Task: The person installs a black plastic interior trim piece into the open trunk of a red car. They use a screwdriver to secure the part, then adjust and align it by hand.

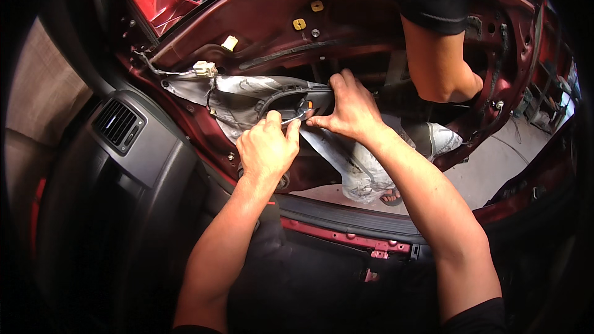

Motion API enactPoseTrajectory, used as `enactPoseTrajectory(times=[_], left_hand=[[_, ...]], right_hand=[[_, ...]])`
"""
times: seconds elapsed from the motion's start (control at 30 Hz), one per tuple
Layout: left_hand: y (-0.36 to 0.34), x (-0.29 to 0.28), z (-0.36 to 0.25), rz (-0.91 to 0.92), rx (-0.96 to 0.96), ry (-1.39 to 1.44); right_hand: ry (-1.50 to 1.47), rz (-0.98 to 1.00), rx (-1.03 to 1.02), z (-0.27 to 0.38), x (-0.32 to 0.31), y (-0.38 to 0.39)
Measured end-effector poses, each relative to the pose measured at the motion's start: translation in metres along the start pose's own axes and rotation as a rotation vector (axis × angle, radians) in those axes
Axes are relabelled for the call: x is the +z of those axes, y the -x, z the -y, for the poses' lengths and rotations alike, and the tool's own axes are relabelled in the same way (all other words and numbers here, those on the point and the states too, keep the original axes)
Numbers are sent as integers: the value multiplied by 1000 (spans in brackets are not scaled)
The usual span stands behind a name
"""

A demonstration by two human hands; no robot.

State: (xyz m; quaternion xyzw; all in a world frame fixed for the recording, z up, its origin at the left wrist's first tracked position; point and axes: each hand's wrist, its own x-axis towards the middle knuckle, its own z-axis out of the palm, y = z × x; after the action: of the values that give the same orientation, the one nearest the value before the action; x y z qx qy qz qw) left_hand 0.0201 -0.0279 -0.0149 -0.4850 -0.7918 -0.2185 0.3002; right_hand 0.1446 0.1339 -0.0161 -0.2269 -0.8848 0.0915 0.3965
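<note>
Item: stripped red car door [346,31], inner trim removed, bare metal shell with openings, seen from inside the cabin.

Left hand [267,148]: fingers clenched around a thin light-coloured cable [296,117], pinched near its end, just left of the door opening. Forearm entered from the near edge.

Right hand [349,108]: fingers spread and pressed against the dark inner handle assembly [291,102], thumb pointing left toward the cable end; whether it gripped anything could not be told. The 2 hands lay just beside each other, the thumb close to the left knuckles.

Handle assembly: sat mid-door, over a crumpled grey plastic sheet [241,86]. A small orange part [309,105] showed between the 2 hands.

Other fittings: 1 white wiring connector [205,69] on a loose wire at the far left of the door; 1 cream clip [229,42] above it; 2 yellow clips [307,15] higher on the panel.

Surroundings: grey dashboard air vent [119,125] at left; black door-sill rubber seal [346,216] along the near edge; red sill bracket [383,247] beneath it.

Second person: bare arm [436,62] reaching down from the far side through the door frame; patterned trouser leg [359,167] and sandalled foot [391,196] visible through the lower opening, on a concrete floor [495,167].
</note>
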Motion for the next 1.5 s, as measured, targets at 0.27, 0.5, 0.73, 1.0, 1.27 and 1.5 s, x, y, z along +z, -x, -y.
enactPoseTrajectory(times=[0.27, 0.5, 0.73, 1.0, 1.27, 1.5], left_hand=[[0, 1, -7, -87, 26, 15], [0, 1, -5, -111, 57, 15], [-2, -13, -13, 14, -80, 85], [2, -23, -12, 64, -110, 239], [11, -25, -15, 24, -135, 492], [18, -11, -15, -18, -159, 557]], right_hand=[[123, -55, -34, -1, 14, 8], [135, 4, -53, 3, 5, 10], [155, -18, -89, 0, 6, 11], [148, 73, -60, 0, -3, 10], [137, 35, -120, -10, 1, 12], [113, 28, -116, -13, 3, 13]])
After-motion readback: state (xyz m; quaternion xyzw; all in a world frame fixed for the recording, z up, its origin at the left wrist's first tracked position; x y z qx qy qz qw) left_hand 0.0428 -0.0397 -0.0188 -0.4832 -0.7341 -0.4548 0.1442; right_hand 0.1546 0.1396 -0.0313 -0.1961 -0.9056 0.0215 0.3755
